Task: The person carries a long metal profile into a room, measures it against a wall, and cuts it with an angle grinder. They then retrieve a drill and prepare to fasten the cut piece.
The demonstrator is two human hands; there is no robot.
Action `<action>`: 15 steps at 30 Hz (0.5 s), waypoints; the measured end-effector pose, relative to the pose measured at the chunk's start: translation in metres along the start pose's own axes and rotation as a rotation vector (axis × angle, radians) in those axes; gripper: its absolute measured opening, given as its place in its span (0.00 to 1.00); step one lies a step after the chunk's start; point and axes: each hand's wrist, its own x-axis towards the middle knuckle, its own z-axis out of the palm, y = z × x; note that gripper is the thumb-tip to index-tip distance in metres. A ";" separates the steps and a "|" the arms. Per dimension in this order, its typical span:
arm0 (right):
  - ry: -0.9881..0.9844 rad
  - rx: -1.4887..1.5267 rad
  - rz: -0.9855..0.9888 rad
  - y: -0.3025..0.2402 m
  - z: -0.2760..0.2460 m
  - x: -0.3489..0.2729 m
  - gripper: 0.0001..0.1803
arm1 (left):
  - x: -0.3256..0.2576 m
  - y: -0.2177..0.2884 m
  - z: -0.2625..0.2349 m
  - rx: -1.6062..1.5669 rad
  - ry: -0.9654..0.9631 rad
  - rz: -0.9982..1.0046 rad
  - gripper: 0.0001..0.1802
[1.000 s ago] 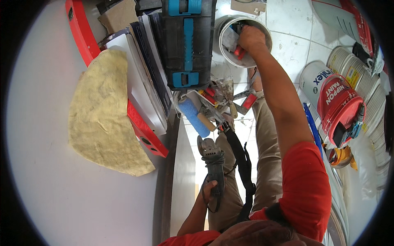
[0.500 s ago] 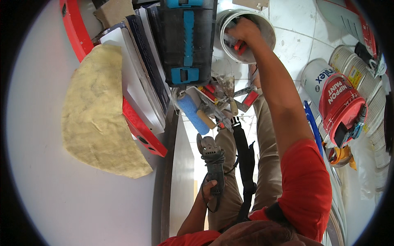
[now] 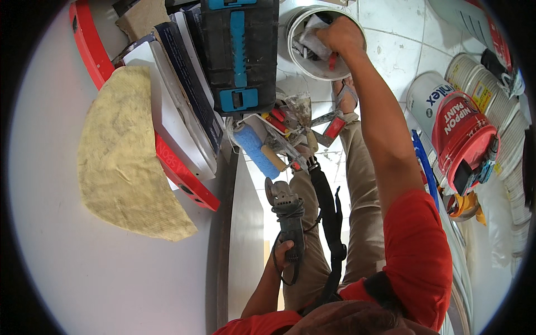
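My left hand (image 3: 283, 254) is closed around the dark body of an angle grinder (image 3: 291, 229), held over my left thigh. Its disc end points away from me, and its cord is wound round the body. At the far right of centre my right hand (image 3: 341, 37) reaches down into a white bucket (image 3: 308, 68). The fingers are bent against a crumpled grey piece (image 3: 316, 40), perhaps cloth or plastic; the fingertips are partly hidden. Beside them in the bucket shows a red handle (image 3: 333, 61), along with several dark items.
A black-and-blue toolbox (image 3: 215, 61) stands left of the bucket. Nearer lie a blue paint roller (image 3: 255, 149) and several hand tools. At left, a yellowish cloth (image 3: 131, 162) hangs over a red spirit level (image 3: 184, 181). Paint pails (image 3: 466, 134) stand at right.
My right hand has shifted within the bucket, and the grey piece now shows beside its fingers. The view has moved slightly to the right. The left hand still holds the angle grinder.
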 end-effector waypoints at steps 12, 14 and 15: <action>0.389 -0.327 -0.374 0.040 0.028 0.002 0.23 | 0.003 -0.007 -0.009 -0.029 -0.014 0.004 0.37; 0.401 -0.414 -0.505 0.044 0.032 0.008 0.22 | 0.002 -0.006 -0.002 -0.040 -0.006 0.016 0.37; 0.370 -0.469 -0.576 0.045 0.034 0.013 0.21 | 0.002 -0.005 0.000 -0.045 -0.002 0.022 0.38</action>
